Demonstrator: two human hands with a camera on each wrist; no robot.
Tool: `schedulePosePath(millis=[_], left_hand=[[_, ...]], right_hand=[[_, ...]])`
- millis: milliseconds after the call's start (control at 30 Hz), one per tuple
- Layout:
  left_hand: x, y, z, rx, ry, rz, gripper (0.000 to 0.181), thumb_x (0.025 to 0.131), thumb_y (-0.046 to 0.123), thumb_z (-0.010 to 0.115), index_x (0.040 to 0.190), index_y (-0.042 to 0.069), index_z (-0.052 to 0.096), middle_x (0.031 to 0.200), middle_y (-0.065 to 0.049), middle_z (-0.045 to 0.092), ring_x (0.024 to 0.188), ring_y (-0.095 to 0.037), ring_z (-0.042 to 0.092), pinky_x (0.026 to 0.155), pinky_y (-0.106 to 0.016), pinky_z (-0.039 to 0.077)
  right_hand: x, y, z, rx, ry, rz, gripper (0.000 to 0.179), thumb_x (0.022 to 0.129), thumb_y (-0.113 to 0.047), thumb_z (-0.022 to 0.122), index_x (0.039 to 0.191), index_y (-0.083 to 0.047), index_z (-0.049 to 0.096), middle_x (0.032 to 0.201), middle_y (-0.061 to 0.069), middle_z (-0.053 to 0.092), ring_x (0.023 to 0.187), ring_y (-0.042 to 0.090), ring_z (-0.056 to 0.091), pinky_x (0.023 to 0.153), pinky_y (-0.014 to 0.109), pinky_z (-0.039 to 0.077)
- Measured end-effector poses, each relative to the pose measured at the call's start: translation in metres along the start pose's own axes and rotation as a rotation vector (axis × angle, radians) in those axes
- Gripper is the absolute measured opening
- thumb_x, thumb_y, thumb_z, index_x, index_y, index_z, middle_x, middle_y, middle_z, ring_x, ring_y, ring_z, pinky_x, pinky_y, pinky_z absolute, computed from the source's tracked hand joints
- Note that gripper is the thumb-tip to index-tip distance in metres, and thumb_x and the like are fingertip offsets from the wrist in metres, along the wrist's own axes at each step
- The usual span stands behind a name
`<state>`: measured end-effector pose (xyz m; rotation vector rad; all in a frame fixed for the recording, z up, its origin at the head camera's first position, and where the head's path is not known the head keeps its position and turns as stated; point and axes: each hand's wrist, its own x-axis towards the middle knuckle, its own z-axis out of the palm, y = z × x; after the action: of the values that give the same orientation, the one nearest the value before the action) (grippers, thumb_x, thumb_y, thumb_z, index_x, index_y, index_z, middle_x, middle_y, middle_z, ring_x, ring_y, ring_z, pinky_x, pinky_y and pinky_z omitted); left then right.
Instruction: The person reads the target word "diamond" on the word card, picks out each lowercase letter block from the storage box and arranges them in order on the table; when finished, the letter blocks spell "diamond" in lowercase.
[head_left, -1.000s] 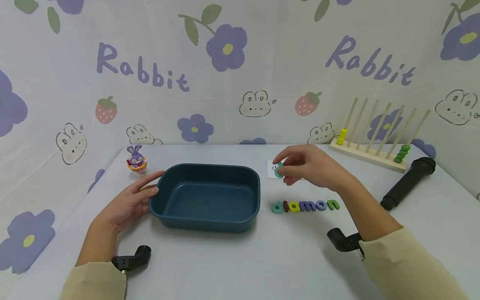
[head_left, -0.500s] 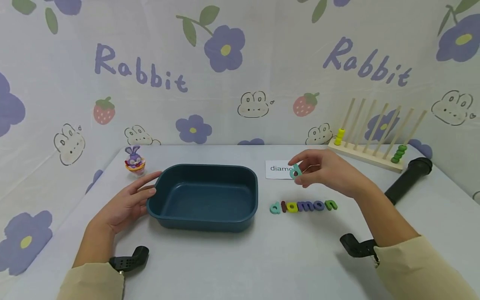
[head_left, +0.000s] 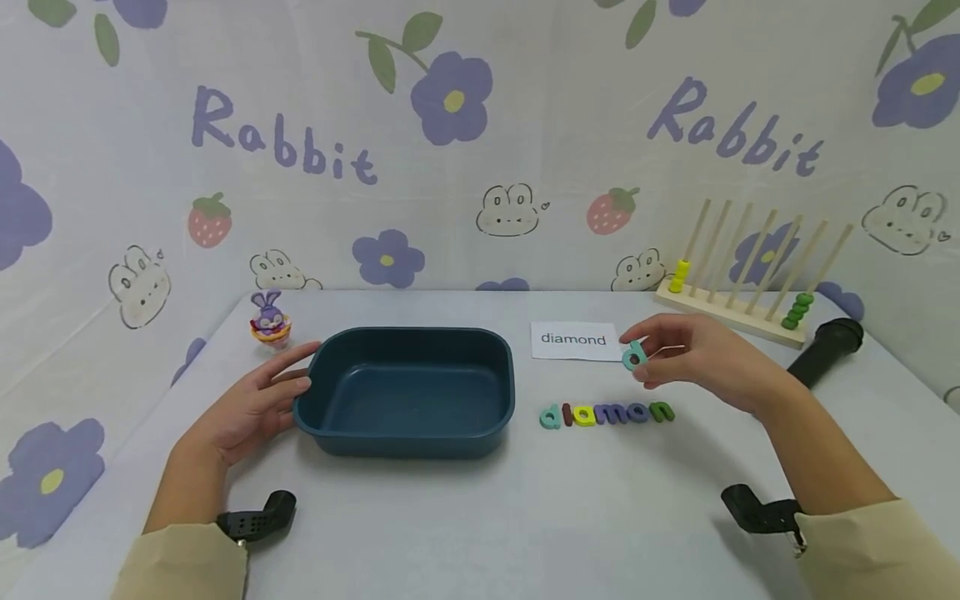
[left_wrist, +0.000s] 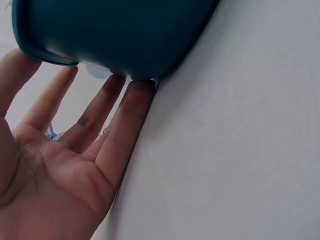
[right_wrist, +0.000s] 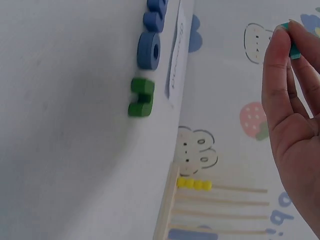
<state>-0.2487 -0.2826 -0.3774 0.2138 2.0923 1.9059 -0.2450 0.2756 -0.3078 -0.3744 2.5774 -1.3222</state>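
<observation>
My right hand [head_left: 701,358] pinches a teal letter d [head_left: 633,356] between thumb and fingers, held above the table at the right edge of the word card [head_left: 573,340] reading "diamond". In front of the card lies a row of coloured letters [head_left: 607,413] spelling "diamon". The green n [right_wrist: 142,97] ends that row in the right wrist view. My left hand [head_left: 251,408] touches the left side of a dark blue-green bin [head_left: 405,446]. Its fingers are mostly straight, with the fingertips [left_wrist: 142,90] against the bin's wall in the left wrist view.
A wooden bead rack [head_left: 727,312] with yellow and green beads stands at the back right. Near it lies a black microphone-like cylinder [head_left: 825,350], partly behind the right arm. A purple rabbit figure [head_left: 270,321] stands at the back left. A patterned cloth [head_left: 442,183] hangs behind the table.
My right hand has moved right and a little nearer with the teal d, from over the card to its right edge, uncovering the whole word. The left hand and the bin stay put.
</observation>
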Motion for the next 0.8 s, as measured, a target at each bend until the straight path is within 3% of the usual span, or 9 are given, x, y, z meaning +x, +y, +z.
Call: schedulePosePath(millis=[333,633,800], left_hand=[[0.001,-0.003,-0.002,-0.014,0.012,-0.007,0.066,0.107,0.027,0.057,0.165,0.027,0.026,0.170,-0.021,0.018,0.119,-0.005,0.062,0.096,-0.025,0.057],[0.001,-0.003,-0.002,-0.017,0.013,-0.009,0.065,0.107,0.028,0.056,0.165,0.028,0.027,0.170,-0.021,0.018,0.120,-0.005,0.061,0.096,-0.026,0.057],[0.000,-0.003,-0.002,-0.019,0.010,-0.008,0.065,0.107,0.028,0.056,0.165,0.029,0.027,0.170,-0.020,0.018,0.120,-0.005,0.061,0.096,-0.026,0.057]], right_hand=[[-0.014,0.030,-0.022,-0.056,-0.009,0.094,0.059,0.092,-0.026,0.078,0.144,-0.008,0.055,0.128,0.014,0.056,0.112,0.023,0.058,0.090,0.028,0.056],[-0.022,0.054,-0.033,-0.075,-0.033,0.158,0.065,0.091,-0.028,0.080,0.146,-0.004,0.054,0.126,0.012,0.061,0.105,0.014,0.064,0.087,0.025,0.057],[-0.022,0.062,-0.035,0.011,-0.075,0.179,0.066,0.091,-0.021,0.080,0.145,0.003,0.052,0.119,0.011,0.068,0.101,0.015,0.071,0.088,0.027,0.060]])
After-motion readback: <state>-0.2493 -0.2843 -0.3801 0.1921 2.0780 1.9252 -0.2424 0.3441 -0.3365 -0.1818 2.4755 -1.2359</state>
